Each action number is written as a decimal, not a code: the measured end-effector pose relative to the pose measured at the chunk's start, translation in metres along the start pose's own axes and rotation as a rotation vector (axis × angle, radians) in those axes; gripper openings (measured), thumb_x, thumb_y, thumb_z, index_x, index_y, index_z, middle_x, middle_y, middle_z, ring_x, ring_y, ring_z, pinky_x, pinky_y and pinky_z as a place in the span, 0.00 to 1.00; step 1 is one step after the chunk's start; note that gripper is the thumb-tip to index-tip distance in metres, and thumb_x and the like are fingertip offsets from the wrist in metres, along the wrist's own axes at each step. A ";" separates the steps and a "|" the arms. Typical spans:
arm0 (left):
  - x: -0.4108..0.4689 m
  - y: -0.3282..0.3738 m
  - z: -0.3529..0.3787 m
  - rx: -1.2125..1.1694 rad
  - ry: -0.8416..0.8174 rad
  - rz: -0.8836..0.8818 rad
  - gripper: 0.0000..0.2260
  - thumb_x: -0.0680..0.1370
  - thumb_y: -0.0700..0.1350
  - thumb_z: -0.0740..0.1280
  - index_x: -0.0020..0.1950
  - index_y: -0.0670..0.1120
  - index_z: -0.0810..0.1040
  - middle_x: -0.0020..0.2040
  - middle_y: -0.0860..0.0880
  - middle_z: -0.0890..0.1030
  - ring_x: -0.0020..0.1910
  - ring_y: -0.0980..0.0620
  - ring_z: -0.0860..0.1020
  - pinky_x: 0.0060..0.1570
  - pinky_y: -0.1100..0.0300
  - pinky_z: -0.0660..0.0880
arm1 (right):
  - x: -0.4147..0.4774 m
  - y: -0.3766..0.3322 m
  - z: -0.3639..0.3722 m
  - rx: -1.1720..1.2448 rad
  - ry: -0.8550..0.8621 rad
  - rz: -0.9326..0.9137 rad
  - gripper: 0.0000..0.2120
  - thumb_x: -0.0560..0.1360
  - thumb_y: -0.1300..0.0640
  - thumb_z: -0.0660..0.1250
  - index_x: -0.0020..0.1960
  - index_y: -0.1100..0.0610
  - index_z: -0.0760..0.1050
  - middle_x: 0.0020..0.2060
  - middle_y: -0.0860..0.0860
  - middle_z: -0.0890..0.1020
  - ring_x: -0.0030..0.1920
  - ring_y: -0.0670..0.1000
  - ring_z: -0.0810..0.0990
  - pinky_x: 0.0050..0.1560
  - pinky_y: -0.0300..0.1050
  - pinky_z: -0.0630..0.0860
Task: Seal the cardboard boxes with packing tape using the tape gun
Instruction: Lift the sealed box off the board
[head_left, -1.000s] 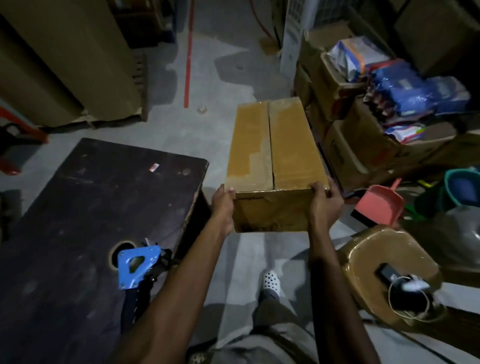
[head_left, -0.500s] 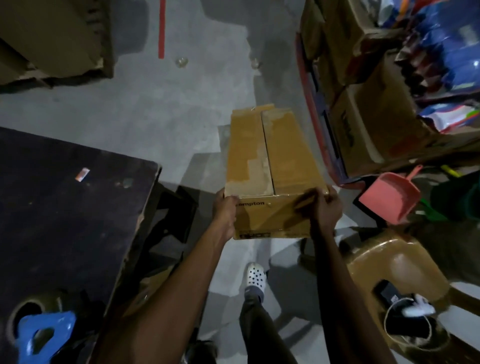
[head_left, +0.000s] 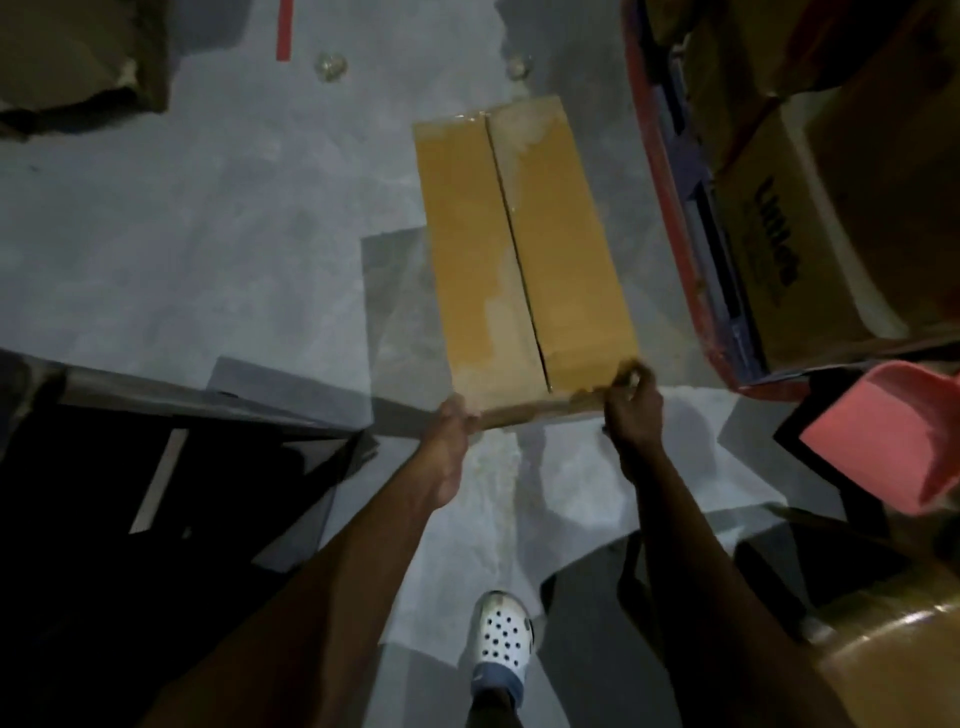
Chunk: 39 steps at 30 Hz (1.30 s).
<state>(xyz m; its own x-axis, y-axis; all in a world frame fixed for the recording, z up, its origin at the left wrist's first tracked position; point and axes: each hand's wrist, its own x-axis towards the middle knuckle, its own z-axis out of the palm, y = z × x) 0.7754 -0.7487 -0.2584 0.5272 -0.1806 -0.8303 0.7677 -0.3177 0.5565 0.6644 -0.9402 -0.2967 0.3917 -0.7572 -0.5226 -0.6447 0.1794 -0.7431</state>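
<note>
The left hand (head_left: 451, 434) clasps the near-left corner of the box (head_left: 519, 249). Its thumb lies against the top edge, and its fingers are tucked out of sight round the end face. The right hand (head_left: 635, 410) grips the near-right corner with its fingers (head_left: 628, 371) curled over the top edge, though motion blur softens them there. Both bare forearms reach in from the bottom of the view. The box is a long brown carton with its closed flaps facing up. A seam runs down its length between the hands, and paler glossy patches show along that seam and at the far end. It lies over the grey concrete floor (head_left: 208, 234); whether its base touches the floor cannot be told. Just right of the box runs a red edge (head_left: 670, 208), with printed cartons (head_left: 831, 249) stacked beyond it. Near the box's right corner, past the right hand, lies a pink dustpan (head_left: 888, 436). Left of the box and nearer the person stands a dark table (head_left: 156, 519). Below the box, between the forearms, a white perforated clog (head_left: 501, 639) stands on the floor. Beyond the box's far-left corner a red strip (head_left: 284, 28) marks the floor, and further left is a mass of brown cardboard (head_left: 78, 52).
</note>
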 end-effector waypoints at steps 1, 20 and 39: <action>0.004 -0.007 0.003 0.023 -0.031 -0.036 0.13 0.86 0.40 0.59 0.70 0.49 0.72 0.75 0.47 0.72 0.73 0.45 0.69 0.76 0.47 0.59 | 0.005 0.011 0.005 -0.052 -0.080 0.054 0.27 0.65 0.41 0.71 0.63 0.44 0.72 0.63 0.60 0.74 0.64 0.65 0.75 0.63 0.67 0.77; -0.291 -0.005 -0.145 0.503 0.214 0.261 0.08 0.81 0.39 0.68 0.57 0.45 0.84 0.57 0.49 0.83 0.58 0.49 0.81 0.63 0.56 0.76 | -0.333 -0.132 0.009 -0.347 -0.512 -0.391 0.17 0.81 0.56 0.69 0.69 0.54 0.77 0.75 0.56 0.67 0.75 0.54 0.66 0.65 0.32 0.59; -0.680 -0.354 -0.239 -0.745 1.151 0.140 0.10 0.83 0.40 0.63 0.56 0.46 0.83 0.50 0.45 0.85 0.46 0.48 0.83 0.41 0.63 0.76 | -0.733 -0.030 0.017 -0.814 -1.583 -1.214 0.09 0.81 0.55 0.70 0.60 0.53 0.82 0.66 0.53 0.74 0.68 0.53 0.73 0.64 0.38 0.68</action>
<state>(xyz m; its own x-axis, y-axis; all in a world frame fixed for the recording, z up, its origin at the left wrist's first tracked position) 0.2323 -0.2906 0.1157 0.3362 0.8116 -0.4778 0.5033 0.2740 0.8195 0.4081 -0.3796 0.1019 0.5156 0.8349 -0.1928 0.3828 -0.4258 -0.8199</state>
